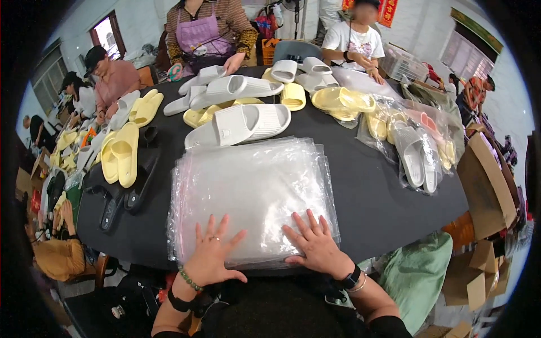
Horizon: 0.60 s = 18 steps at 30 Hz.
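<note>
A thick stack of clear plastic bags (pixel 248 180) lies flat at the near side of the black table, its edges slightly uneven. My left hand (pixel 211 256) rests on the stack's lower left part, fingers spread, thumb out over the near edge. On the lower right part lies my right hand (pixel 315 246), its fingers likewise spread. Neither hand grips anything. Just beyond the bags sits a pair of light grey slide sandals (pixel 239 124), one nested against the other.
Yellow slides (pixel 121 155) and black slides (pixel 141 180) lie at the left. Bagged slides (pixel 414 146) cover the right side of the black table (pixel 389 219). Across it, one person's hand (pixel 234 63) touches grey slides. Cardboard boxes (pixel 484 180) and a green sack (pixel 414 281) stand at the right.
</note>
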Each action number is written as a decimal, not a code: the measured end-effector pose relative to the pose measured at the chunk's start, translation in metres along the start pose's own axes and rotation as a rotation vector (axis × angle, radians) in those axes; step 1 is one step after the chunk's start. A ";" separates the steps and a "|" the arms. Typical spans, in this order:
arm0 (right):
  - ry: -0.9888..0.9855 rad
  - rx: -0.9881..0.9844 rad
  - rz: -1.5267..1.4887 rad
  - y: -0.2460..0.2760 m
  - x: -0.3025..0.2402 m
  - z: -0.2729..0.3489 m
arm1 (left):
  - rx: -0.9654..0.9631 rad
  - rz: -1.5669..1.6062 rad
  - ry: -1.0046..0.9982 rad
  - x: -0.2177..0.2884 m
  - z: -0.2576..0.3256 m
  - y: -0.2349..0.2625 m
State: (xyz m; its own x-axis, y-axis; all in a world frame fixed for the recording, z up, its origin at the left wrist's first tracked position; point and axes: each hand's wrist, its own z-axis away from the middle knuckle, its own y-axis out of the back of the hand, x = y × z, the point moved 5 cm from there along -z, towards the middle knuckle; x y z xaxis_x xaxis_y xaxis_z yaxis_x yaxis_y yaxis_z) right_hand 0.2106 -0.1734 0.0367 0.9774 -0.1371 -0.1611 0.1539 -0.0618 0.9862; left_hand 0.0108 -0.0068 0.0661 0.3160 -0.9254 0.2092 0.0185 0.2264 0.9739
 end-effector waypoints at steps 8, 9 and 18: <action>0.021 0.178 -0.230 0.043 0.069 0.010 | 0.163 0.019 -0.105 0.039 -0.057 -0.011; -0.054 0.306 -0.125 0.061 0.094 0.019 | 0.157 0.023 -0.141 0.039 -0.059 -0.023; -1.206 0.560 0.150 0.107 0.350 0.133 | 0.245 -0.090 -0.137 0.034 -0.057 -0.042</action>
State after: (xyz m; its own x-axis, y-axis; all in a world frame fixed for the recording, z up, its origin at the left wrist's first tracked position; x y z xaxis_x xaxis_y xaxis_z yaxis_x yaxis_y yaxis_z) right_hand 0.5503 -0.3598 0.0806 0.1966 -0.9416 -0.2734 -0.3063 -0.3239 0.8951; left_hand 0.0747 -0.0309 0.0271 0.1926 -0.9745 0.1153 -0.1945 0.0772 0.9778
